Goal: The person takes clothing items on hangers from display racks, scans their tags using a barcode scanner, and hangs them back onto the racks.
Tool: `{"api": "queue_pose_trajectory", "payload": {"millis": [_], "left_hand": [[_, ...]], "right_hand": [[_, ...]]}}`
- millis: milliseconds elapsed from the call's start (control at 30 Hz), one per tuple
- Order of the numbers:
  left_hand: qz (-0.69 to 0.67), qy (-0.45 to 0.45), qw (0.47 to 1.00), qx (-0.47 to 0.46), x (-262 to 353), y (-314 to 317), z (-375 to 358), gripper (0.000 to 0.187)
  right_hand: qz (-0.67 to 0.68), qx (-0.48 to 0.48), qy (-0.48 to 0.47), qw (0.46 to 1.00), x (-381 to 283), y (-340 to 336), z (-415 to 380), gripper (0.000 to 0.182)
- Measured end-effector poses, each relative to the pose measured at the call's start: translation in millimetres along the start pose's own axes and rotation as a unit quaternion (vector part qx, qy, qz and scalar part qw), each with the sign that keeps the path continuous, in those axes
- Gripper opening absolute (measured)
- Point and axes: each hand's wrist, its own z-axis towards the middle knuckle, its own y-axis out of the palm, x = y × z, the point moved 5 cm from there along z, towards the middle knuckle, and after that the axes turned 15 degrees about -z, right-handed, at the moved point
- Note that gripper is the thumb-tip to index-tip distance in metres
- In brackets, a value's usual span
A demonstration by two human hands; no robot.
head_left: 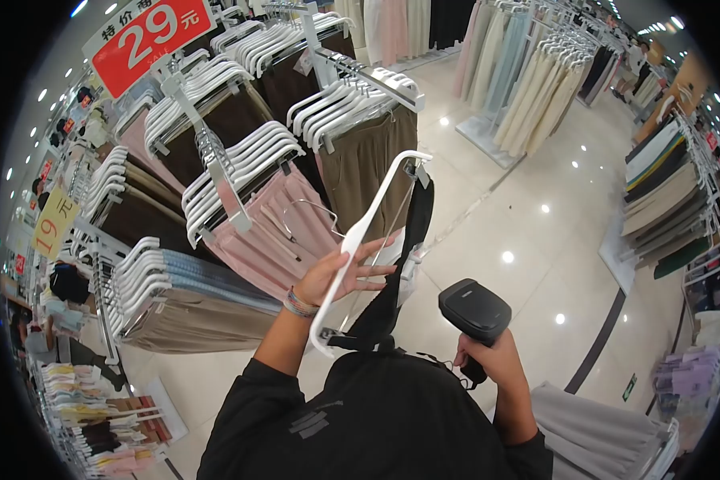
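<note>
A white clip hanger (362, 232) slants in front of me, with a black garment (416, 220) clipped along it. My left hand (336, 276) holds the hanger near its middle, several fingers stretched out behind it towards the black cloth. Something whitish, perhaps a tag (406, 276), shows beside the cloth; its print cannot be read. Gripped by its handle in my right hand (492, 356) is a black handheld barcode scanner (476, 308), its head raised to the right of the garment. Part of the right fingers is hidden behind the handle.
Racks of trousers on white hangers stand close at left, including pink trousers (276, 220) and brown trousers (368, 156). A red price sign (148, 44) rises above them. Pale tiled floor (528, 216) runs ahead. Grey cloth (592, 432) hangs at lower right; more racks line the right.
</note>
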Motion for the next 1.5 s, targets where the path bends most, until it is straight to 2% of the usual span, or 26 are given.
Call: {"api": "queue_pose_trajectory", "payload": {"millis": [67, 100, 167, 233, 300, 367, 433, 467, 500, 567, 600, 633, 733, 833, 900, 933, 967, 1033, 1067, 1167, 1200, 1233, 1367, 1400, 1500], "left_hand": [[0.084, 0.009, 0.996, 0.029, 11, 0, 7, 0.063], [0.085, 0.01, 0.996, 0.027, 15, -4, 10, 0.063], [0.303, 0.008, 0.952, 0.045, 23, -11, 15, 0.06], [0.31, 0.008, 0.949, 0.058, 27, -9, 22, 0.057], [0.373, -0.023, 0.927, -0.005, 24, -10, 32, 0.056], [0.469, -0.054, 0.881, -0.017, 22, -13, 45, 0.051], [0.596, -0.11, 0.795, -0.003, 26, 0, 61, 0.049], [0.636, -0.076, 0.768, 0.01, 31, 20, 66, 0.051], [0.666, -0.048, 0.744, -0.016, 31, 24, 76, 0.049], [0.669, -0.064, 0.739, -0.041, 29, 26, 99, 0.044], [0.668, -0.055, 0.741, -0.038, 30, 26, 108, 0.038], [0.693, -0.021, 0.719, -0.049, 30, 18, 117, 0.034], [0.709, -0.04, 0.704, 0.004, 39, 3, 140, 0.034], [0.689, 0.019, 0.724, 0.016, 51, -19, 153, 0.036], [0.644, 0.054, 0.758, 0.091, 64, -34, 149, 0.04], [0.61, 0.067, 0.778, 0.134, 67, -38, 146, 0.033], [0.611, 0.069, 0.775, 0.144, 67, -37, 147, 0.033], [0.545, 0.087, 0.779, 0.297, 71, -45, 147, 0.025], [0.517, 0.139, 0.779, 0.328, 71, -46, 153, 0.019], [0.496, 0.206, 0.741, 0.404, 86, -61, 166, 0.017], [0.521, 0.269, 0.709, 0.392, 94, -63, 171, 0.017], [0.478, 0.257, 0.715, 0.441, 101, -57, 174, 0.018], [0.525, 0.351, 0.638, 0.44, 135, -74, 163, 0.018], [0.501, 0.342, 0.637, 0.476, 142, -81, 155, 0.017], [0.496, 0.41, 0.598, 0.478, 156, -98, 132, 0.016]], "right_hand": [[-0.012, 0.038, -0.015, 0.999, 8, -9, 9, 0.009], [0.007, 0.054, -0.037, 0.998, 12, -13, 13, 0.01], [0.008, 0.087, -0.063, 0.994, 13, -24, 23, 0.015], [-0.011, 0.125, -0.094, 0.988, 4, -36, 32, 0.027], [-0.002, 0.153, -0.139, 0.978, -8, -45, 44, 0.029], [-0.005, 0.144, -0.15, 0.978, -16, -49, 64, 0.034], [0.039, 0.067, -0.211, 0.975, -27, -43, 91, 0.049], [0.071, 0.023, -0.215, 0.974, -33, -36, 108, 0.059], [0.101, -0.015, -0.21, 0.972, -36, -30, 124, 0.064], [0.158, -0.07, -0.21, 0.962, -37, -21, 155, 0.066], [0.178, -0.075, -0.216, 0.957, -33, -19, 170, 0.064], [0.179, -0.087, -0.216, 0.956, -32, -18, 182, 0.064], [0.22, -0.075, -0.2, 0.952, -38, -31, 218, 0.061], [0.277, -0.084, -0.196, 0.937, -41, -58, 257, 0.054], [0.285, -0.085, -0.18, 0.938, -48, -77, 281, 0.055], [0.295, -0.066, -0.165, 0.939, -53, -88, 291, 0.054], [0.304, -0.048, -0.151, 0.939, -59, -100, 303, 0.054], [0.307, -0.079, -0.149, 0.937, -73, -112, 328, 0.056], [0.284, -0.088, -0.153, 0.942, -80, -115, 343, 0.056], [0.269, -0.14, -0.166, 0.938, -102, -112, 391, 0.057], [0.271, -0.15, -0.171, 0.935, -112, -109, 404, 0.057], [0.272, -0.159, -0.176, 0.932, -122, -104, 416, 0.058], [0.281, -0.233, -0.179, 0.914, -153, -73, 453, 0.052], [0.267, -0.266, -0.168, 0.911, -152, -62, 464, 0.05], [0.245, -0.3, -0.181, 0.904, -152, -32, 480, 0.045]]}}
